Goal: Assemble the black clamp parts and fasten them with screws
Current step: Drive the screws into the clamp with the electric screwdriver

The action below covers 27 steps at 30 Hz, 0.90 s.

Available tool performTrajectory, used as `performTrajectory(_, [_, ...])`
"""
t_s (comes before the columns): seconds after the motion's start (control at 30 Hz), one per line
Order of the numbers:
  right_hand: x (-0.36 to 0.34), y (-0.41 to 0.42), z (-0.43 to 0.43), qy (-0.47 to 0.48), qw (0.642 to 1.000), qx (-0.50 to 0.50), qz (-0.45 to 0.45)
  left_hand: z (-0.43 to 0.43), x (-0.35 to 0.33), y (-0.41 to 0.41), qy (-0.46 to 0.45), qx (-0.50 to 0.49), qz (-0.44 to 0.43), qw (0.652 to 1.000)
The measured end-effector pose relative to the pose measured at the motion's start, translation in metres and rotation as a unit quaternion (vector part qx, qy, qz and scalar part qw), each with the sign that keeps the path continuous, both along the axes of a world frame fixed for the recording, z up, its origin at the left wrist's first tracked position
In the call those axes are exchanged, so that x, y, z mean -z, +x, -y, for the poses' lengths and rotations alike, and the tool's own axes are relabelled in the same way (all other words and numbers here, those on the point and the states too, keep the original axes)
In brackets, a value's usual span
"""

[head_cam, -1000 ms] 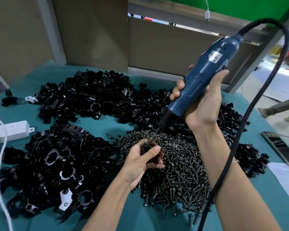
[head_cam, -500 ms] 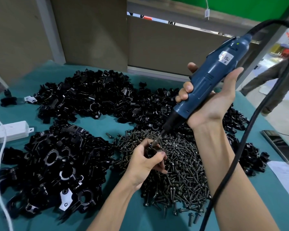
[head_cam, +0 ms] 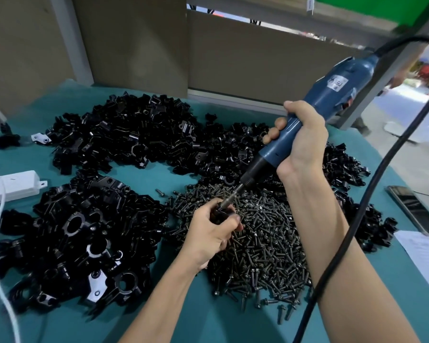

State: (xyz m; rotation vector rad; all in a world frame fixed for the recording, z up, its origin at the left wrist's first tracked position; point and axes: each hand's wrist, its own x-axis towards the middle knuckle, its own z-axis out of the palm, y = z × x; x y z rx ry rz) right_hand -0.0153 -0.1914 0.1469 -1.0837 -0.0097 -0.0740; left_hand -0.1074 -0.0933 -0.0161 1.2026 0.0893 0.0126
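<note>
Screwdriver [head_cam: 332,95] is slanting in from 2 o'clock, R hand [head_cam: 301,144] clenching its barrel, bit pressing into the clamp [head_cam: 222,215] that L hand [head_cam: 208,236] is gripping dead-centre over the screw pile [head_cam: 263,243], prob. to stop it spinning.

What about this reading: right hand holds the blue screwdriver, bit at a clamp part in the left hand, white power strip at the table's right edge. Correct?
No: the head view shows the white power strip at the left edge of the table. Otherwise yes: right hand holds the blue screwdriver, bit at the clamp part in the left hand.
</note>
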Motion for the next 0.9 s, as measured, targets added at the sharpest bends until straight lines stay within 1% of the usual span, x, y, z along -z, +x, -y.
performTrajectory(0.1, [0.002, 0.003, 0.003, 0.015, 1.000, 0.011, -0.015, -0.002, -0.001, 0.000, -0.001, 0.009, 0.000, 1.000])
performTrajectory(0.23, [0.007, 0.004, 0.008, -0.008, 1.000, 0.015, -0.022, 0.001, 0.004, 0.001, 0.104, 0.017, -0.009, 0.994])
performTrajectory(0.3, [0.008, 0.003, 0.011, 0.001, 1.000, 0.003, -0.030, 0.001, 0.004, 0.001, 0.127, 0.012, -0.003, 0.992])
performTrajectory(0.4, [0.007, 0.004, 0.018, 0.066, 0.996, -0.038, -0.049, 0.000, 0.001, 0.000, 0.141, 0.006, 0.011, 0.990])
performTrajectory(0.47, [0.006, 0.005, 0.021, 0.091, 0.993, -0.060, -0.051, 0.001, 0.000, -0.001, 0.154, 0.007, 0.026, 0.988])
performTrajectory(0.7, [0.005, 0.002, 0.018, 0.105, 0.992, -0.068, -0.020, 0.002, 0.000, 0.000, 0.158, 0.012, 0.024, 0.987])
performTrajectory(0.8, [0.005, 0.001, 0.017, 0.091, 0.993, -0.071, -0.010, 0.002, 0.002, 0.000, 0.182, 0.010, 0.027, 0.983])
performTrajectory(0.9, [0.007, 0.001, 0.013, 0.044, 0.998, -0.050, -0.003, 0.001, 0.002, 0.001, 0.211, -0.012, 0.033, 0.977])
